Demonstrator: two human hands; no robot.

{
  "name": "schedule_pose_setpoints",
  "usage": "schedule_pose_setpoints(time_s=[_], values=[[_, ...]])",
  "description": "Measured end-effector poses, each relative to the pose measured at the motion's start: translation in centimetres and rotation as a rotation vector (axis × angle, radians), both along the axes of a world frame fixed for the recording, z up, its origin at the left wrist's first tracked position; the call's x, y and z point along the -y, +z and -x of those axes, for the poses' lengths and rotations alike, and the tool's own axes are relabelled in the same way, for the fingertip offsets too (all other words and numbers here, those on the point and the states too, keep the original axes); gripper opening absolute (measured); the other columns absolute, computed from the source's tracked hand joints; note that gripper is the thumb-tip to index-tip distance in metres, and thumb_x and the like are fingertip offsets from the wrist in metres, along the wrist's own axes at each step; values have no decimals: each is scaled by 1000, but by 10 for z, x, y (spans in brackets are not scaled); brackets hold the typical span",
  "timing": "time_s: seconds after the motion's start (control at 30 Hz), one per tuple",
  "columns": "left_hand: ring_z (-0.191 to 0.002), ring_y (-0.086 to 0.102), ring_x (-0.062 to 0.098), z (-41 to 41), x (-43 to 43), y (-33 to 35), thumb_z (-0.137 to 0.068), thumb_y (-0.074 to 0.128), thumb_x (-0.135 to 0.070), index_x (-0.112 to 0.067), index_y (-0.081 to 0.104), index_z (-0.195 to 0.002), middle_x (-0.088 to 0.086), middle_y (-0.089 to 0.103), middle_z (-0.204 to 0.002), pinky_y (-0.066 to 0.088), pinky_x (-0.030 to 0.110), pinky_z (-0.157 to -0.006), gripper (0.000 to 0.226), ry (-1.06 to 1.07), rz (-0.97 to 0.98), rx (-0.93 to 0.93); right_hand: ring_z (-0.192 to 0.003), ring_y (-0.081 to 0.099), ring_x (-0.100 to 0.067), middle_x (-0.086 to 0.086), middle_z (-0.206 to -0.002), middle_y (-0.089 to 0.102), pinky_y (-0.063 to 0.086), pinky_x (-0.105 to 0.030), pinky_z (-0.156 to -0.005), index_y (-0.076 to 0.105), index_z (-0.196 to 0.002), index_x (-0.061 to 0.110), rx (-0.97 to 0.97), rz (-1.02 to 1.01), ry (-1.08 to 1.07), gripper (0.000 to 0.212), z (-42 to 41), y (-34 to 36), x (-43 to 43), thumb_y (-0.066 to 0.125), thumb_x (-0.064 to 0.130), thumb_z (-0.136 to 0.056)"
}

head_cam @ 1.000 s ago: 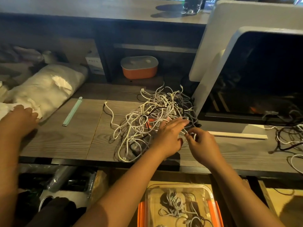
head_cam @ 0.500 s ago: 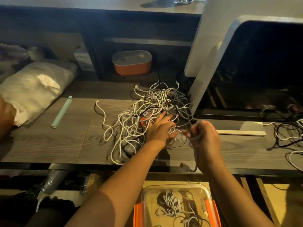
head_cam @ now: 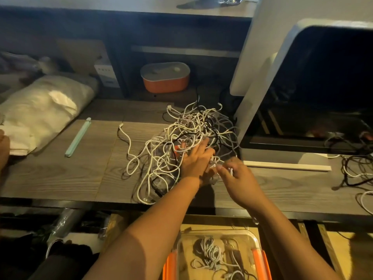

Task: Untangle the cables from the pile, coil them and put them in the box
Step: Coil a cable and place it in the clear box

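- The wood-grain table point(head_cam: 60, 178) runs across in front of you, with a shelf recess behind it.
- A big white-framed unit point(head_cam: 262, 57) with a dark front stands on the right of the table.
- A plastic-wrapped pale bundle point(head_cam: 40, 106) lies at the table's far left.
- The pile of cables point(head_cam: 181, 134), mostly white with some black and grey strands, sits mid-table, just left of the white-framed unit. One loose white end trails off to its left.
- The clear box point(head_cam: 218, 233), with orange clips on its sides, sits below the table's near edge, between your forearms. Coiled cables already lie inside it.
- Your left hand point(head_cam: 196, 160) lies on the pile's near right side. Its grip is loose, the fingers stretched out over the strands and curled around nothing.
- Your right hand point(head_cam: 238, 178) is just beside the left one, at the pile's near right corner. Its grip is closed, with the fingertips pinching a white cable point(head_cam: 230, 170) that leads back into the pile.
- A second tangle of cables point(head_cam: 355, 168) lies at the far right of the table.
- An orange container with a grey lid point(head_cam: 165, 77) stands on the shelf behind the pile.
- A white strip point(head_cam: 286, 165) lies along the foot of the white-framed unit.
- A mint-green strip point(head_cam: 77, 137) lies between the bundle and the pile.
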State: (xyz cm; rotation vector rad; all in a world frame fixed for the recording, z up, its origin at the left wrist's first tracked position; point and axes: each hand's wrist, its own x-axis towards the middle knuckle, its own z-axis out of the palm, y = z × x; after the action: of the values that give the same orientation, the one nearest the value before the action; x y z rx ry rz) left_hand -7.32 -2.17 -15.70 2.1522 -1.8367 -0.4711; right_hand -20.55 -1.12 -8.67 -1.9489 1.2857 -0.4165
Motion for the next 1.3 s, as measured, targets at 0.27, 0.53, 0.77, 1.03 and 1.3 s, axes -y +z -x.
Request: schedule_pose_setpoints(time_s=[0.27, 0.53, 0.77, 1.03, 1.3], values=[[-145, -1, 9, -7, 5, -6, -89, 53, -45, -26, 33, -143, -12, -2, -159, 2, 44, -118, 61, 53, -67, -137, -71, 59, -18, -2, -72, 64, 46, -22, -61, 65, -63, 27, 658, -268, -112, 30, 14, 31, -35, 53, 52, -74], [-146, 6, 14, 0, 0, 5, -84, 63, -40, -31, 35, -138, -9, -5, -159, -23, 50, -106, 62, 64, -4, 58, -72, 51, -6, 6, -86, 51, 42, -20, -58, 52, -112, 18, -248, -160, -72, 32, 16, -8, -2, 67, 28, -86], [-141, 25, 23, -10, -9, 39, -77, 68, -5, -32, 39, -136, -9, 0, -158, 6, 53, -117, 71, 7, -35, -30, -91, 61, -20, -6, -102, 65, 54, -37, -80, 65, -107, 18, -520, -7, 19, 21, 11, -14, 18, 53, 29, -95], [-140, 26, 24, -9, -35, 64, -83, 64, -17, -30, 22, -147, -3, 8, -158, 38, 44, -104, 77, -1, 39, 53, -89, 61, -22, -6, -102, 68, 50, -34, -71, 64, -115, 20, -309, 196, -143, 25, 10, 5, 13, 52, 31, -96], [-137, 31, 16, 0, -27, 56, -87, 58, -14, -24, 53, -130, -8, 43, -144, 10, 36, -112, 44, -248, 215, 88, -84, 51, -9, 1, -105, 61, 42, -24, -70, 69, -103, 17, -149, 402, 53, 16, 8, 2, 10, 58, 21, -92]])
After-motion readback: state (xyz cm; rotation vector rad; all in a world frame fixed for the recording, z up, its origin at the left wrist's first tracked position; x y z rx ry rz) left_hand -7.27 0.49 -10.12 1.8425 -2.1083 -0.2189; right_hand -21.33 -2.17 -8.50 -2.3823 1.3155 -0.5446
